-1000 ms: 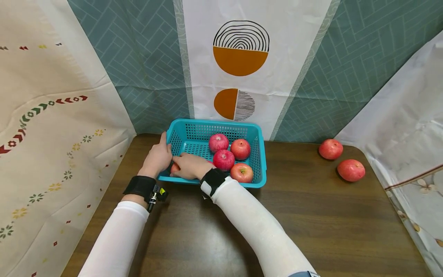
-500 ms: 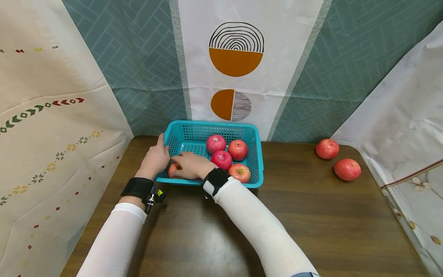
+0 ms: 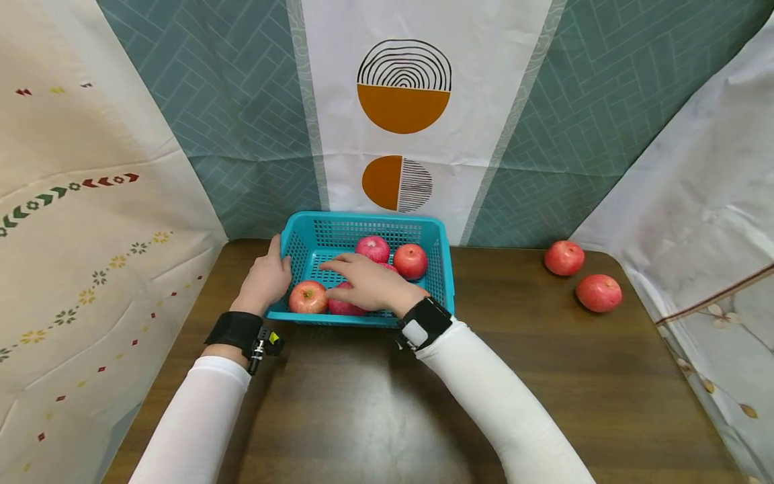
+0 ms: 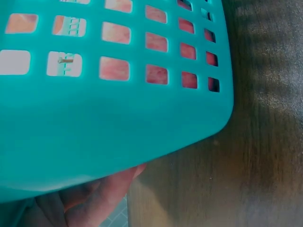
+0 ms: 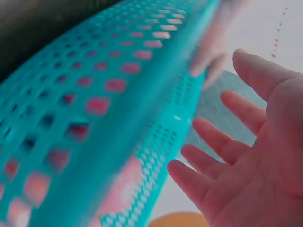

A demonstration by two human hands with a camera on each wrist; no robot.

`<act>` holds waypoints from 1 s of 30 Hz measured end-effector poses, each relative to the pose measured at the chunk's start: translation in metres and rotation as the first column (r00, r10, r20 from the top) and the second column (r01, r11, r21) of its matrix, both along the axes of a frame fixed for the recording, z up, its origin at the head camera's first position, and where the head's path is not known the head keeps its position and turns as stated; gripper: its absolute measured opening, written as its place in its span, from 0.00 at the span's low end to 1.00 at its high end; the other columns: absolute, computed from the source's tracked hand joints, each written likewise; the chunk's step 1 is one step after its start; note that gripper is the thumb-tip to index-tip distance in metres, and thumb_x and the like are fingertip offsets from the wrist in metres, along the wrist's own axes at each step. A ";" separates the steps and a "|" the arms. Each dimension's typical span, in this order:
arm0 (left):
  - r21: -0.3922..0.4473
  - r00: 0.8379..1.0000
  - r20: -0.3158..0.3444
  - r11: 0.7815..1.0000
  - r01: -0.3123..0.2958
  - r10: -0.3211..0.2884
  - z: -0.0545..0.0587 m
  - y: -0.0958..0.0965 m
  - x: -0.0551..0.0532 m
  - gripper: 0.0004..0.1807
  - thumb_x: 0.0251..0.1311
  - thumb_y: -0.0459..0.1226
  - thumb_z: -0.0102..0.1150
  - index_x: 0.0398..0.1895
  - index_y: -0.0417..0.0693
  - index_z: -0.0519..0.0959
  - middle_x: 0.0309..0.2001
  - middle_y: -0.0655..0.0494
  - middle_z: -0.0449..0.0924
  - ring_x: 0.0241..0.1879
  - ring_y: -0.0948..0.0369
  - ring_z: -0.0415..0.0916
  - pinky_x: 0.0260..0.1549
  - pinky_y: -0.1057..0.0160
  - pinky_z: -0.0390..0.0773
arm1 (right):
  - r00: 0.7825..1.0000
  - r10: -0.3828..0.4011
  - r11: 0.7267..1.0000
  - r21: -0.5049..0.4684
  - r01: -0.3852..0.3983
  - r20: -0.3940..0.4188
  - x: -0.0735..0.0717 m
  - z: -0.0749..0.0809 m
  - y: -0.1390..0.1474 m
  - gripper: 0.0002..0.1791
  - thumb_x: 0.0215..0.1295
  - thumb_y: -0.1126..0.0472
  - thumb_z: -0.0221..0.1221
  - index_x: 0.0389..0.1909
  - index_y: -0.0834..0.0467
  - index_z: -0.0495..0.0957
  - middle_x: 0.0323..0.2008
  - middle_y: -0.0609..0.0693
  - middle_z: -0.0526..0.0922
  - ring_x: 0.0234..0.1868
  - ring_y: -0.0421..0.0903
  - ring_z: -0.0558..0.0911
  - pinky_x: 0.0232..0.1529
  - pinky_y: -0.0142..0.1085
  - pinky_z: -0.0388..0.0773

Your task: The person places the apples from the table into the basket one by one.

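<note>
A turquoise plastic basket [image 3: 446, 269] with latticed walls stands at the back of the table, holding several red apples. My left hand [image 3: 264, 281] grips the basket's left end; the left wrist view shows its fingers [image 4: 109, 196] bent at the rim. Over the front half of the basket hovers my right hand [image 3: 377, 286], its fingers spread and nothing in them, as the right wrist view also shows. One apple [image 3: 308, 296] lies in the front left corner, and a darker apple [image 3: 345, 300] sits beside it. Farther back are a pink-red apple [image 3: 372, 249] and another apple [image 3: 410, 261]. My right hand partly hides the rest.
Two red apples, a rear apple [image 3: 564, 258] and a nearer apple [image 3: 598, 293], lie at the table's back right. The brown wooden table [image 3: 338, 403] meets a patterned cloth [image 3: 254, 134] behind the basket. Pale cloths hang along both sides.
My right hand has let go of the front left apple and moved right and up, fingers opening. That apple and its darker neighbour are now uncovered. The left hand stays on the basket.
</note>
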State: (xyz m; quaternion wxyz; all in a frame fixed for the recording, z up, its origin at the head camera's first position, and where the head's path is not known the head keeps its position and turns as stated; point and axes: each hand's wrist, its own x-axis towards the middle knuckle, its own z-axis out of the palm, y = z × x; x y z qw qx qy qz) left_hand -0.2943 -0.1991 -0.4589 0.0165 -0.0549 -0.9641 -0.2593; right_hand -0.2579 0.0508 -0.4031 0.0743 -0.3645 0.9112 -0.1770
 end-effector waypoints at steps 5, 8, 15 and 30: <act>0.006 1.000 0.026 1.000 -0.008 0.008 0.004 0.002 0.002 0.38 0.75 0.38 0.43 0.78 0.35 0.38 0.54 0.22 0.73 0.46 0.35 0.77 0.43 0.34 0.77 | 0.999 -0.046 0.991 -0.130 0.045 -0.004 0.013 0.009 0.041 0.29 0.71 0.43 0.55 0.71 0.45 0.67 0.69 0.47 0.66 0.67 0.41 0.61 0.61 0.41 0.73; 0.010 0.999 0.048 1.000 -0.007 0.007 0.004 0.003 0.000 0.40 0.74 0.38 0.45 0.78 0.35 0.37 0.56 0.23 0.72 0.47 0.36 0.76 0.45 0.34 0.77 | 0.997 -0.072 0.978 -0.197 0.063 -0.040 0.021 0.005 0.066 0.26 0.72 0.44 0.55 0.68 0.47 0.71 0.67 0.46 0.69 0.66 0.42 0.63 0.61 0.44 0.73; 0.004 0.999 0.047 1.000 -0.004 0.004 0.003 0.003 -0.001 0.41 0.73 0.36 0.47 0.78 0.36 0.36 0.54 0.23 0.73 0.46 0.36 0.77 0.43 0.34 0.77 | 0.975 -0.160 0.933 -0.347 0.098 -0.156 0.041 -0.018 0.122 0.18 0.70 0.55 0.59 0.59 0.49 0.79 0.59 0.44 0.76 0.60 0.40 0.70 0.56 0.44 0.77; 0.023 0.999 0.052 1.000 0.002 -0.003 0.002 -0.001 -0.001 0.41 0.73 0.37 0.47 0.78 0.37 0.36 0.57 0.25 0.71 0.47 0.37 0.77 0.45 0.34 0.77 | 0.801 -0.561 0.736 -0.570 0.367 -0.210 0.100 -0.074 0.231 0.11 0.67 0.64 0.61 0.45 0.50 0.86 0.42 0.39 0.84 0.41 0.36 0.81 0.38 0.38 0.84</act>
